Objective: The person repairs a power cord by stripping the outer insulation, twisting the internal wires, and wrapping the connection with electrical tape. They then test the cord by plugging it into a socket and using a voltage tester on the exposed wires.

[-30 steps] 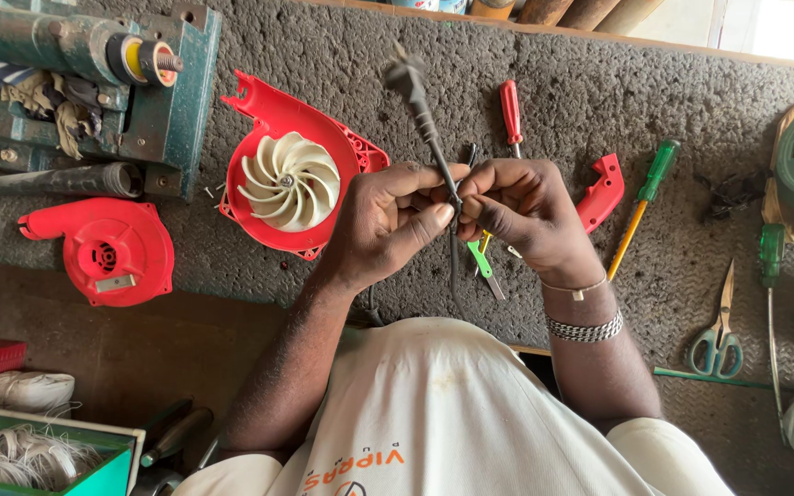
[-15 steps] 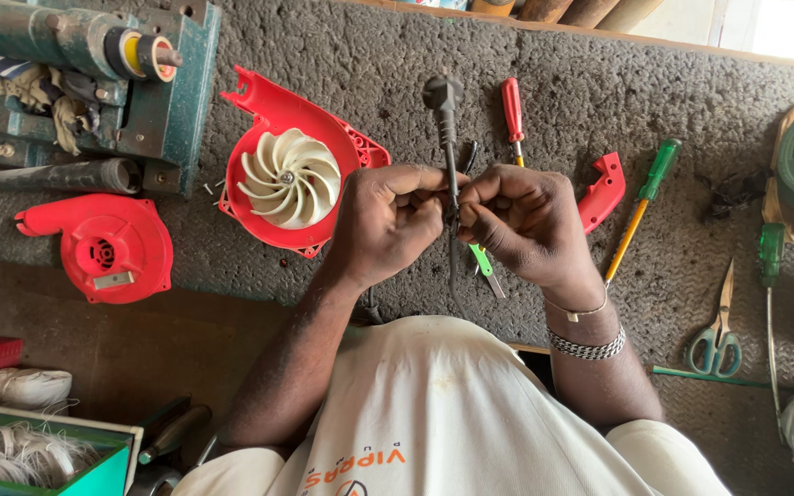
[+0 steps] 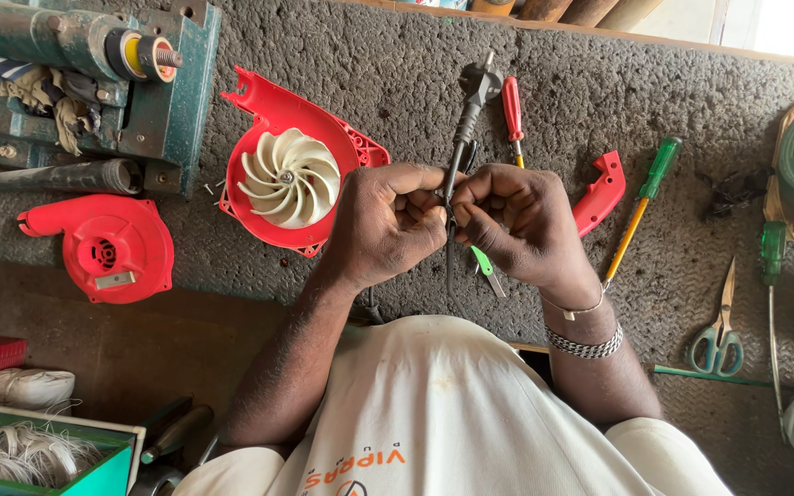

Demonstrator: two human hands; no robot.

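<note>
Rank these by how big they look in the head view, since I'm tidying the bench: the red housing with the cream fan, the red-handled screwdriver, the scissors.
1. Red housing with the cream fan, clearly the largest.
2. and 3. Red-handled screwdriver and scissors: they look about the same length, and the right hand hides part of the screwdriver's shaft, so I would not rank them.

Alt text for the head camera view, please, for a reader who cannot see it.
Left hand and right hand together pinch a dark power cable whose plug points away, above a grey mat. A red fan housing lies left; screwdrivers and scissors lie right.
</note>
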